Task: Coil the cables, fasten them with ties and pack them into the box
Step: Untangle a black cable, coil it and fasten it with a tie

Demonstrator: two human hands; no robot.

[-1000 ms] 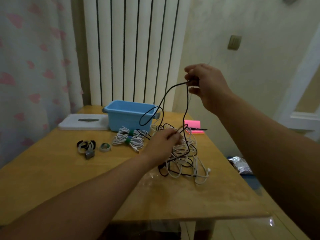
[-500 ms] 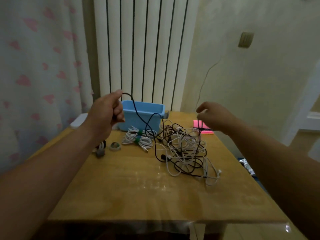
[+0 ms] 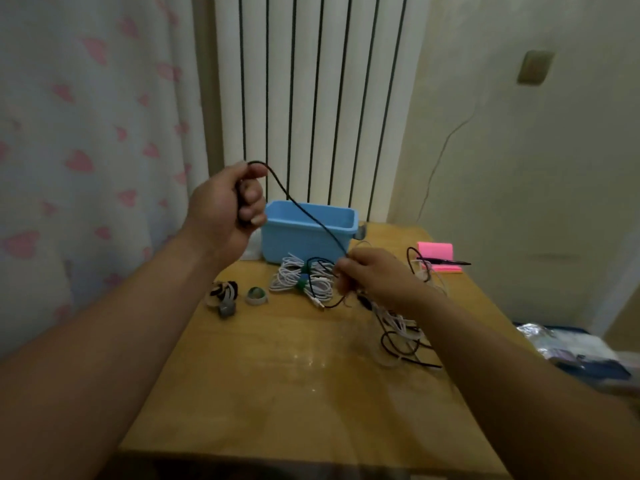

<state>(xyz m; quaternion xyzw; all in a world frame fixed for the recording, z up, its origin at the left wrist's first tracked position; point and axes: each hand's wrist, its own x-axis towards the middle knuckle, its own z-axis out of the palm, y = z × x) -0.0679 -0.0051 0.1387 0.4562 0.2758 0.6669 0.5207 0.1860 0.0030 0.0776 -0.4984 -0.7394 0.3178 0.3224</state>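
Observation:
My left hand point(image 3: 227, 204) is raised above the table and grips one end of a black cable point(image 3: 304, 216). The cable slopes down to the right to my right hand point(image 3: 372, 277), which pinches it just above a tangle of black and white cables point(image 3: 401, 327). A blue box point(image 3: 308, 230) stands open at the back of the table behind the cable. Two white coiled cables point(image 3: 298, 278) fastened with green ties lie in front of the box. Loose ties point(image 3: 223, 294) and a small roll of tape point(image 3: 256, 295) lie to the left of the coils.
The wooden table point(image 3: 294, 386) has a glossy top. A pink notepad point(image 3: 438, 256) with a black pen lies at the back right. A white radiator point(image 3: 311, 98) stands behind the table, a curtain at left. Bags lie on the floor at right point(image 3: 568, 348).
My left hand has stayed raised with the cable end. My right hand has moved left and down from above the notepad and taken hold of the black cable near the tangle.

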